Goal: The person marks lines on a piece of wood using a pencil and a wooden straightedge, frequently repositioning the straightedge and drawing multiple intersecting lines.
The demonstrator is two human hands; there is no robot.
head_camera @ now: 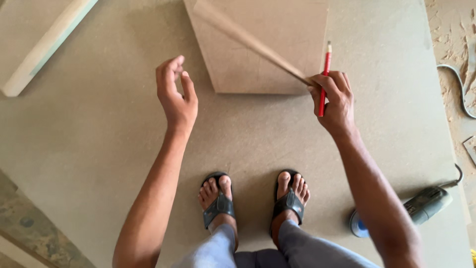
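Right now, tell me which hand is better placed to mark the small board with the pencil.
Right. The right hand already grips the red pencil along with a thin strip, beside the small board's near edge. The left hand hangs empty, off to the board's side.

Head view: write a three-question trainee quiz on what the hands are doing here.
1. True or false: the right hand holds both a red pencil and a thin strip of board.
2. Is the left hand (a) gripping the strip, (b) open and empty in the air, or (c) flat on the cut board piece?
3. Which tool lies on the large sheet by the person's right leg?

Key
1. True.
2. b.
3. A power tool with a cord; its exact kind is unclear.
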